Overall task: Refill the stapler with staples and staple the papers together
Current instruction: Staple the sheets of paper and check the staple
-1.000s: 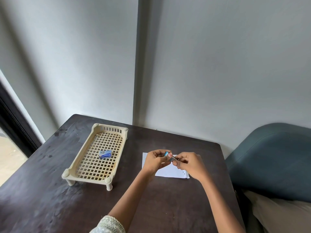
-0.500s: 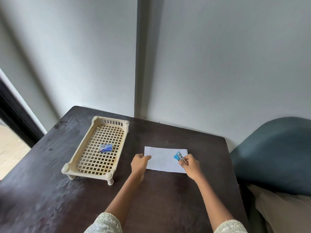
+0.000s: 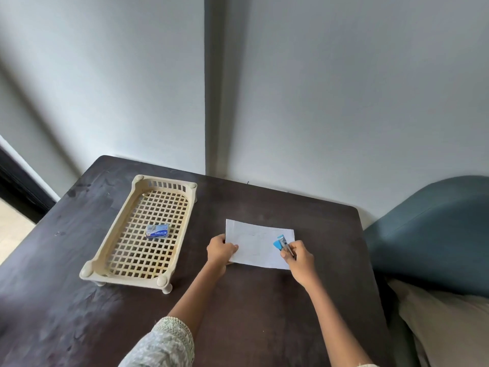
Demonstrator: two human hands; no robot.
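White papers (image 3: 258, 243) lie flat on the dark table (image 3: 264, 300), right of centre. My left hand (image 3: 220, 249) grips their left edge, thumb on top. My right hand (image 3: 299, 256) holds a small blue stapler (image 3: 281, 243) over the right part of the papers, its blue end pointing away from me. A small blue staple box (image 3: 157, 231) lies in the cream lattice tray (image 3: 111, 243) on the left. Whether the stapler touches the papers I cannot tell.
The tray stands on short legs at the table's left half. A grey wall runs along the table's far edge. A blue-grey upholstered seat (image 3: 434, 231) sits close to the table's right edge. A dark door frame (image 3: 21, 186) is at far left.
Both hands held the stapler together above the papers a second ago. They have since parted: the left hand went down to the papers' left edge, the right kept the stapler over the right side.
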